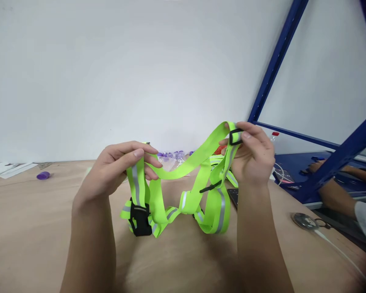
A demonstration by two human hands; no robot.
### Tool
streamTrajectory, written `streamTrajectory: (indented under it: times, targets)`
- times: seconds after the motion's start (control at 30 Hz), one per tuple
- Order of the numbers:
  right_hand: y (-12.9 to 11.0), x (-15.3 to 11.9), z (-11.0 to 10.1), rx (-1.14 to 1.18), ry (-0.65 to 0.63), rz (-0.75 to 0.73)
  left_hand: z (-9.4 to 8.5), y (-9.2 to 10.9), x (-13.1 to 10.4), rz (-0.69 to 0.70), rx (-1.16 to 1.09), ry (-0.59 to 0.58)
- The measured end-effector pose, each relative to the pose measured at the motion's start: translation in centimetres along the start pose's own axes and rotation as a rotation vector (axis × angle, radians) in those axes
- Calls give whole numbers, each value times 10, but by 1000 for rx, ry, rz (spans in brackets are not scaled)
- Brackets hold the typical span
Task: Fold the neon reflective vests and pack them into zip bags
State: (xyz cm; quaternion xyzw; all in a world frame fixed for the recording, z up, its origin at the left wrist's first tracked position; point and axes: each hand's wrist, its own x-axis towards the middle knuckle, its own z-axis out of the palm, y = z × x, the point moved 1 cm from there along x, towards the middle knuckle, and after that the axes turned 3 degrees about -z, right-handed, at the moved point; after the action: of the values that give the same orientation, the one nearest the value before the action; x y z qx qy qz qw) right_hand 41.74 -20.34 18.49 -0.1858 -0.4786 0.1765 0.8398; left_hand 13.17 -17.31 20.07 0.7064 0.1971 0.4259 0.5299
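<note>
Between my two hands hangs a neon yellow-green reflective vest (187, 202) made of elastic straps with silver stripes. My left hand (118, 165) pinches one strap between thumb and fingers, above a black plastic buckle (140, 219) that dangles below it. Higher up, my right hand (253, 152) grips another strap at a black slider (236, 137), thumb on its edge. A second black slider (210, 187) sits lower on the right-hand straps. The vest is held off the table, its straps looping and crossing in the middle.
Brown paper covers the table (27, 228). A purple cap (43, 175) and white papers (15, 170) lie left. Behind the vest are clear bags (172, 158) with purple pieces. A corded round device (305, 221) lies right. Beyond a blue frame (277, 65), another person's arm (337, 197) rests.
</note>
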Motion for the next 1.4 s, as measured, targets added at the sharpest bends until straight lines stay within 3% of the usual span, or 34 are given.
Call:
streamTrajectory:
  times: [0.17, 0.3, 0.4, 0.8, 1.0, 1.1, 1.3, 1.4]
  targets:
    - [2, -12, 14, -45, -299, 194, 23, 0, 3, -63, 34, -211]
    - [5, -20, 24, -140, -541, 255, 34, -2, 4, -94, 2, -237]
    - [9, -24, 28, -159, -617, 274, 37, -2, 5, -101, 7, -237]
    - [6, -29, 33, -186, -560, 324, 37, -6, 11, -112, 281, -40]
    - [10, -31, 38, -241, -576, 297, 42, -8, 13, -142, 215, -88]
    - [9, -31, 38, -246, -600, 296, 42, -10, 15, -142, 187, -44]
    - [7, -30, 36, -236, -592, 314, 45, -10, 17, -75, 213, -79]
    - [9, -28, 34, -280, -562, 349, 46, -11, 16, -37, 264, -40]
